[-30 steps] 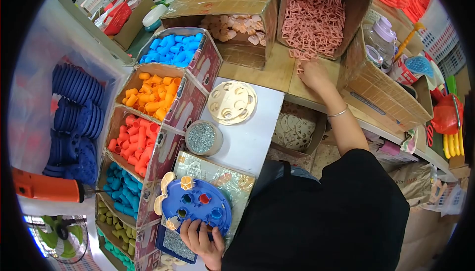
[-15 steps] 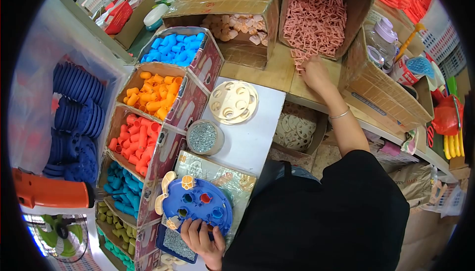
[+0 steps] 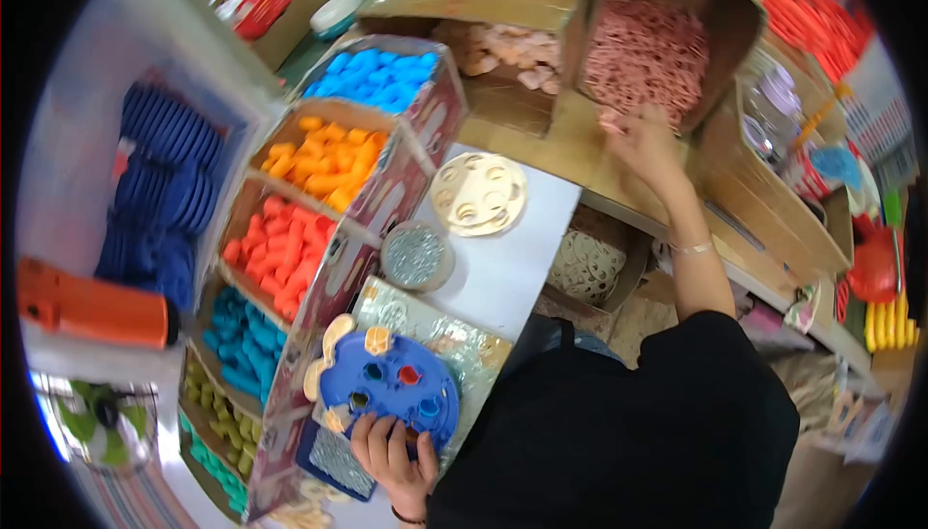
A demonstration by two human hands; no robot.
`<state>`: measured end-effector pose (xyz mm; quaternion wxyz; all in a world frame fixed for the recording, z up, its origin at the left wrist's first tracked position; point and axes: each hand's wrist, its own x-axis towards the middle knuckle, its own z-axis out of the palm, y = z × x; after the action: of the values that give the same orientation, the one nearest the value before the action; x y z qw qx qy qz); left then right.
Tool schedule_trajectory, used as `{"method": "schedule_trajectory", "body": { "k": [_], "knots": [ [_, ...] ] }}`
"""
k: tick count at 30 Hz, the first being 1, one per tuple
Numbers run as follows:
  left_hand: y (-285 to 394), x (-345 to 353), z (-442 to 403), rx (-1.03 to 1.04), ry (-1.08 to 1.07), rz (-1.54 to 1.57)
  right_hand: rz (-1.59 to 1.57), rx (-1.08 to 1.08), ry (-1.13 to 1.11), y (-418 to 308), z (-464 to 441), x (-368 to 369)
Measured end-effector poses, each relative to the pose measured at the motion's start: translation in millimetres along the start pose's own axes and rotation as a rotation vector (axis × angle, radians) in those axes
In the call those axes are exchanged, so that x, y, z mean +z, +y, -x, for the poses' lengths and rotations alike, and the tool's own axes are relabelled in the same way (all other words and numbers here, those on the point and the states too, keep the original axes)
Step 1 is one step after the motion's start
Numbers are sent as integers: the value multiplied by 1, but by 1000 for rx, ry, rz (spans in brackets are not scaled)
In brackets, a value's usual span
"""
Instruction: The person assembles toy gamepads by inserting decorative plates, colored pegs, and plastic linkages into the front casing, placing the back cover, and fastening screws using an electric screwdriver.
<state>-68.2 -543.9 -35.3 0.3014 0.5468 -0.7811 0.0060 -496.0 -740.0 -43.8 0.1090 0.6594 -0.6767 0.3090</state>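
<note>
My left hand [image 3: 394,461] grips the near rim of a blue round plastic base [image 3: 391,396], fingers over its top and thumb at the side. Red, teal, blue and olive tubes stand in its holes, and cream pieces [image 3: 377,340] are fixed along its edge. Far forward, my right hand [image 3: 650,150] is at the mouth of a cardboard box, fingers curled together at small pink plastic pieces [image 3: 646,51]. Pink shows at the fingertips, though motion blurs them. Under the base lies a tape-covered board [image 3: 474,360].
Left of me a divided cardboard bin [image 3: 333,268] holds blue, orange, red, teal and olive tubes. A tub of screws [image 3: 416,255] and cream discs [image 3: 478,194] stand on the white table. An orange power screwdriver [image 3: 97,302] hangs at far left.
The whole view has shifted and turned slightly. My right hand stays at the pink pieces, its fingers drawn together. My left hand keeps its hold on the blue base.
</note>
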Motion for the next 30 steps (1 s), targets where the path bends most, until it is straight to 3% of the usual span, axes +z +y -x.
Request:
{"method": "schedule_trajectory", "body": {
  "k": [2,4,6,8,9,12,15,20,23,25,26,28,30],
  "knots": [
    [-2,0,0,7,51,29,-201,-127,84,-31,-5,-16],
    [-4,-1,3,33,162,19,-503,-196,-14,-73,-5,-28],
    [-1,-2,3,56,272,-11,-797,-294,-220,-124,7,-40],
    [6,-8,1,87,322,-36,-1279,-302,-476,-166,36,-23],
    [9,-9,-1,118,344,-60,-1314,-417,-595,-187,43,-22],
    [15,-9,-9,223,430,-14,-1605,-477,-920,-243,72,-12],
    [14,-13,1,198,358,-74,-1609,-521,-1161,-269,73,-22],
    [11,-12,16,124,356,-84,-1662,-522,-1242,-273,84,-8],
    [10,-8,18,107,449,-82,-1520,-566,-884,-267,77,-8],
    [8,-8,13,-143,457,-116,-1226,-709,-500,-264,66,-10],
    [5,-4,9,-211,478,-84,-1224,-708,-500,-262,64,-8],
    [2,-1,7,-224,460,-73,-880,-910,-225,-257,62,-3],
    [-1,-1,4,-237,441,-62,-820,-944,-256,-256,63,-3]
  ]
}}
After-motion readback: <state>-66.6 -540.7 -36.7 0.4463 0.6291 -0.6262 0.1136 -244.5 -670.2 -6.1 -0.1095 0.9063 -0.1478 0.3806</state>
